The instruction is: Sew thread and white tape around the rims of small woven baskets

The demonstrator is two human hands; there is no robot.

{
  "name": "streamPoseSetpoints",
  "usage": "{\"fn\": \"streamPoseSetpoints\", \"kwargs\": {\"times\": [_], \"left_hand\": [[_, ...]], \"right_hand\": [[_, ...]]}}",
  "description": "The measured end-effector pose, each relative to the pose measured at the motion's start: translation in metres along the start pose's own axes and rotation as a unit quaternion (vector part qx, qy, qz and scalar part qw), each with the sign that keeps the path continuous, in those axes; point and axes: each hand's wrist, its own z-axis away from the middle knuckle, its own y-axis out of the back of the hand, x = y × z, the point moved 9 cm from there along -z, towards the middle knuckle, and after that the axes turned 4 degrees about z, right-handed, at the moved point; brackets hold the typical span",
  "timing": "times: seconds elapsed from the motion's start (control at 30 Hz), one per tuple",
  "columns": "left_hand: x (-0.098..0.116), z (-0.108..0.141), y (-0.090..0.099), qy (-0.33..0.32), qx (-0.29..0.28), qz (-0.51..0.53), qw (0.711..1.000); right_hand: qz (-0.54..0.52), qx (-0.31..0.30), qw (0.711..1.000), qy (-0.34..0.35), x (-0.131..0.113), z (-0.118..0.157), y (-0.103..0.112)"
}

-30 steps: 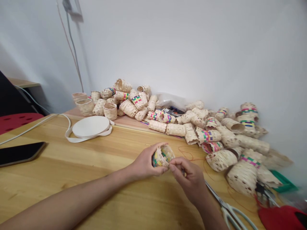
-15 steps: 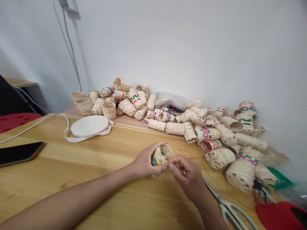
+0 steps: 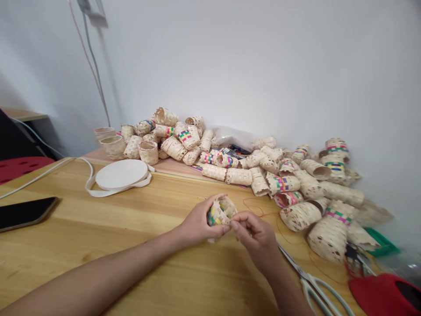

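A small woven basket (image 3: 214,216) of pale strips, with green, blue and yellow bands, is tilted so its round mouth faces up and right. My left hand (image 3: 197,223) wraps around its left side, thumb along the near side below the rim. At the right edge of the rim, my right hand (image 3: 255,232) is closed in a pinch, thumb against index finger. What lies between those fingertips is too small to make out. Scissors (image 3: 307,276) with pale handles lie right beside my right forearm.
Many similar woven baskets (image 3: 238,176) are heaped along the wall. A flat roll of white tape (image 3: 121,174) lies at back left, a phone (image 3: 24,214) at far left. Orange thread (image 3: 259,207) trails right of my hands. A red object (image 3: 383,293) sits at lower right.
The basket has turned slightly in my hands, and its rim now shows a smoother pale edge. My right fingers stay pinched at the rim. The view has shifted a little.
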Motion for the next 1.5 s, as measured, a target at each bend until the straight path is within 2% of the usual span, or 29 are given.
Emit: {"fn": "streamPoseSetpoints", "kwargs": {"times": [0.1,0.17,0.3,0.47,0.67,0.9,1.03,1.17,1.37,1.5], "left_hand": [[-0.006,-0.001,0.002,0.005,0.008,0.027,1.0],[-0.01,-0.002,0.005,0.005,0.018,0.039,0.999],[-0.017,-0.005,0.009,0.001,0.035,0.082,0.996],[-0.026,-0.008,0.011,0.002,0.044,0.115,0.992],[-0.032,-0.009,0.014,0.019,0.054,0.109,0.992],[-0.026,-0.007,0.013,0.019,0.049,0.039,0.998],[-0.025,-0.006,0.013,0.029,0.058,0.027,0.998],[-0.031,-0.007,0.012,0.05,0.057,0.074,0.994],[-0.035,-0.008,0.011,0.057,0.058,0.108,0.991],[-0.035,-0.008,0.011,0.06,0.061,0.129,0.988]], "right_hand": [[-0.128,0.048,0.988,-0.071,0.015,0.0,0.008],[-0.16,0.084,0.978,-0.102,0.023,-0.001,0.017],[-0.124,0.148,0.973,-0.128,0.032,-0.004,0.036],[-0.075,0.14,0.979,-0.125,0.035,-0.005,0.036],[-0.043,0.11,0.989,-0.089,0.023,-0.004,0.033],[0.043,0.059,0.997,-0.003,0.006,0.0,0.025],[0.003,0.049,0.999,-0.01,0.007,0.001,0.023],[0.003,0.031,0.999,0.017,0.007,0.003,0.022],[0.141,0.037,0.978,0.148,-0.016,0.003,0.02],[0.181,0.043,0.966,0.18,-0.027,0.002,0.019]]}}
